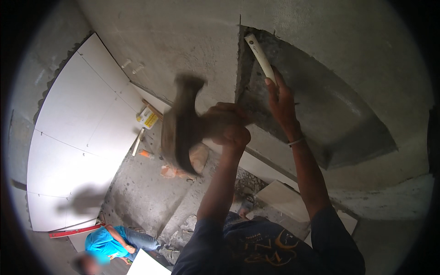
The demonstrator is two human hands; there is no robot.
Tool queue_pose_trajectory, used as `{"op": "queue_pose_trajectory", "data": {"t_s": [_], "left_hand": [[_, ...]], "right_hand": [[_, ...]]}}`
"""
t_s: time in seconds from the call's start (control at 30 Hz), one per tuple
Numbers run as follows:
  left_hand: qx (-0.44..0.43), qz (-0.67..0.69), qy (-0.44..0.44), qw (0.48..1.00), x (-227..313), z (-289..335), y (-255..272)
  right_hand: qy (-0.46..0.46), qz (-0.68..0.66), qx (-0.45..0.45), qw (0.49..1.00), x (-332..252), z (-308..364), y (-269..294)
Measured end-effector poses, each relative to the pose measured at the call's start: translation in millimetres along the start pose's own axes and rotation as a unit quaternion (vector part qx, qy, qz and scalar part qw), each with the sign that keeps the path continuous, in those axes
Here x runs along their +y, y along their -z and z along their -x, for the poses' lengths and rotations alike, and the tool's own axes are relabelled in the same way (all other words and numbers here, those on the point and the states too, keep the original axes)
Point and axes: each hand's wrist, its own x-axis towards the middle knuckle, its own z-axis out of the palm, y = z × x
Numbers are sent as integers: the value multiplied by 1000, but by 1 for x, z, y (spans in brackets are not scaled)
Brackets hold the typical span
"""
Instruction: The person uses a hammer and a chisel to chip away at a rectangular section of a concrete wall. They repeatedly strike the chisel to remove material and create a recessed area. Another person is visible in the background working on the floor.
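My left hand (231,126) is closed around the handle of a hammer (179,130), raised near the camera; its dark, worn head is smeared by motion. My right hand (283,103) grips a narrow off-white bar (260,55) with a dark spot near its upper end; I cannot tell what kind of thing it is. The bar is held over the upper left of a dark, rough-edged recess (330,103) in the grey wall. Between the hammer and the bar there is a gap.
White tiles (78,137) cover the left wall. Along the floor lie a white bucket (149,118), a pale sack (198,158) and an orange cylinder (146,154). At lower left, a person in a blue shirt (107,240) is beside a red level (75,231) and a white panel (147,265). Slabs (284,200) lie below me.
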Motion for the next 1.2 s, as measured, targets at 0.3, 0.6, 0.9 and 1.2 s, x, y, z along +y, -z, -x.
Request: {"op": "queue_pose_trajectory", "data": {"t_s": [0.3, 0.6, 0.9, 1.2], "left_hand": [[-150, -50, 329, 931, 0, 26, 19], [-52, 20, 503, 863, 70, 161, 125], [-386, -202, 628, 645, 102, 190, 208], [-437, -180, 641, 605, 94, 274, 324]], "right_hand": [[-116, 17, -4, 993, -44, -3, -3], [-253, -94, -92, 959, 7, 130, -21], [-145, -25, -64, 987, 6, 149, 16], [-159, 5, -40, 987, 31, 148, -17]]}}
